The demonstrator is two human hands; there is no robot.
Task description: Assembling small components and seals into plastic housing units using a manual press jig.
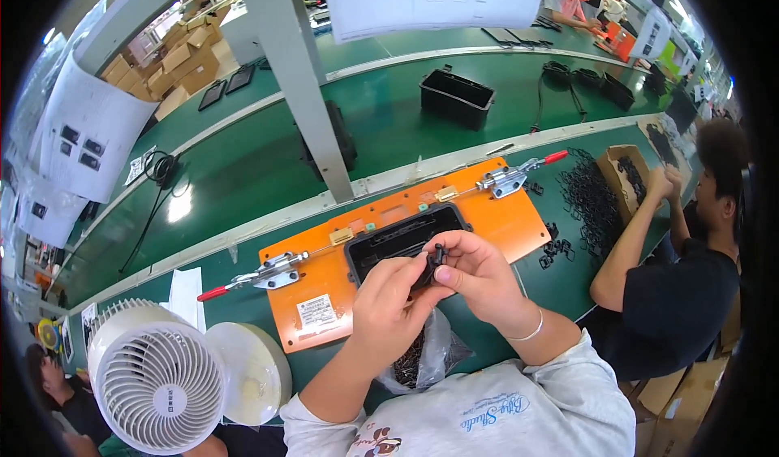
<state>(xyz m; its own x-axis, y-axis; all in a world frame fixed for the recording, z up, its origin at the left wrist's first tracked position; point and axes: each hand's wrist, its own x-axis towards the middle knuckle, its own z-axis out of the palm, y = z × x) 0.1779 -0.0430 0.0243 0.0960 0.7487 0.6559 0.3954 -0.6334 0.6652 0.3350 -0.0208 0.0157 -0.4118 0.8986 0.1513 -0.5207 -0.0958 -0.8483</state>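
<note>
My left hand and my right hand meet over the near side of a black plastic box. Both pinch a small black plastic part between thumbs and fingertips; its exact kind is mostly hidden by the fingers. Beneath them, the open black box sits in an orange fixture plate. Toggle clamps with red handles flank it, one at the left and one at the right. A clear plastic bag of small screws lies below my hands, against my shirt.
A white fan stands at my left. To the right lie a heap of black clips and a cardboard box, where a co-worker's hands are busy. Beyond a grey post, another black box rests on the green conveyor.
</note>
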